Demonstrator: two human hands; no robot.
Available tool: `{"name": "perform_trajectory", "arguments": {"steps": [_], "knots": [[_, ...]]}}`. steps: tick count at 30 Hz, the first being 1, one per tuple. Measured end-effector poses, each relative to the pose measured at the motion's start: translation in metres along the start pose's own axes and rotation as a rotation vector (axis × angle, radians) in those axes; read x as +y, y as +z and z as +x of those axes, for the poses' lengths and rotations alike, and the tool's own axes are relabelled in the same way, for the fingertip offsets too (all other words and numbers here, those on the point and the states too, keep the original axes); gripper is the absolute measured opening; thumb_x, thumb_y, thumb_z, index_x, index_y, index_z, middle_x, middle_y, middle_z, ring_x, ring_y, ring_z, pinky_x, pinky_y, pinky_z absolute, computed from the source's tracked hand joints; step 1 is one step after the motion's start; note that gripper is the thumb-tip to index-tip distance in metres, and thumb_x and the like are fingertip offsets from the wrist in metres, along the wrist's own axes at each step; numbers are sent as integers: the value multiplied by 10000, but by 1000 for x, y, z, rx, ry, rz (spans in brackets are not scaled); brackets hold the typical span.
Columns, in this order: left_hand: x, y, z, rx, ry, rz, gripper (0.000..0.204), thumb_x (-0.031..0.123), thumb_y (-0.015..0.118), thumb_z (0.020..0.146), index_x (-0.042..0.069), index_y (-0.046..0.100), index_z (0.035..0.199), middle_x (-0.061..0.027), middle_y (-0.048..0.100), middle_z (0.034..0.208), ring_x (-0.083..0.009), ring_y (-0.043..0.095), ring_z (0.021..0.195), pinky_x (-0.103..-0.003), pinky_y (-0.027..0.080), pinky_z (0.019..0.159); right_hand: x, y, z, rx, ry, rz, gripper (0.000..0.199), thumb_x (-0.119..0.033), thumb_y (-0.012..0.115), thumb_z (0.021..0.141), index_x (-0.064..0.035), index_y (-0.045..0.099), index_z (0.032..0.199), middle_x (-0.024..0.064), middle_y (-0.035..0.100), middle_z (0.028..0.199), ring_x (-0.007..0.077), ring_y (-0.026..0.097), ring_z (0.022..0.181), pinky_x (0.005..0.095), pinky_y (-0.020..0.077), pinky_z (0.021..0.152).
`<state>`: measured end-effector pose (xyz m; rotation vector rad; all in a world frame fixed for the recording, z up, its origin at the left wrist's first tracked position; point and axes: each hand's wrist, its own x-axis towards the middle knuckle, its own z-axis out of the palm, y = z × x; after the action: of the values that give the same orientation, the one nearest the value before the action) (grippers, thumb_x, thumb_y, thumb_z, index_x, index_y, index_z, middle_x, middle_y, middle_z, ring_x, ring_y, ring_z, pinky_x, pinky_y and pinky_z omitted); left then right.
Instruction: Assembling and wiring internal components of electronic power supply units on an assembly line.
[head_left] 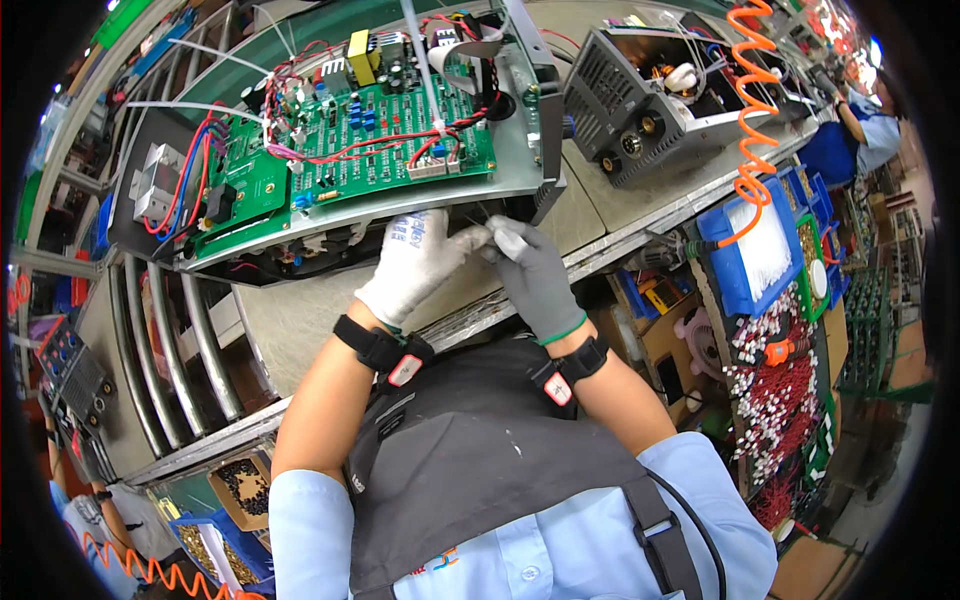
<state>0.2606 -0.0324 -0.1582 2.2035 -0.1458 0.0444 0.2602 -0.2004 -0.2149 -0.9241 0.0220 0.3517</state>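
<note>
A metal chassis (440, 190) carrying a large green circuit board (350, 150) stands tilted on the bench in front of me. My left hand (415, 262), in a white glove, is at its near lower edge, finger and thumb closed toward the right hand. My right hand (535, 280), in a grey glove with a pale fingertip cover, has its fingers curled in a pinch. The fingertips of both meet just below the chassis's right corner, beside thin dark strands. Whatever lies between them is too small to make out. Red wires and white cable ties run over the board.
A second open grey unit (660, 105) stands at the right, near an orange coiled hose (752, 110). Blue bins (750, 250) and a heap of red wires with white connectors (785, 400) lie farther right. Metal rollers (175, 350) are at the left. Other people work at both sides.
</note>
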Motion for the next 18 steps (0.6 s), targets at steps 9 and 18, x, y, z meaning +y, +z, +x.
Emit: {"name": "perform_trajectory", "arguments": {"steps": [9, 18], "knots": [[-15, 22, 3, 316, 57, 283, 279, 317, 673, 810, 74, 648, 946, -130, 672, 808, -324, 652, 705, -422, 525, 634, -33, 5, -38, -214, -55, -615, 158, -95, 656, 851, -5, 681, 978, 22, 642, 988, 71, 561, 810, 228, 457, 719], [-18, 38, 14, 358, 174, 725, 189, 284, 609, 811, 104, 669, 812, -103, 651, 721, -298, 629, 639, -405, 500, 582, -50, 20, -22, -221, 383, 98, 153, -237, 489, 993, -90, 457, 1020, -3, 474, 912, 20, 276, 469, 175, 254, 420]]}}
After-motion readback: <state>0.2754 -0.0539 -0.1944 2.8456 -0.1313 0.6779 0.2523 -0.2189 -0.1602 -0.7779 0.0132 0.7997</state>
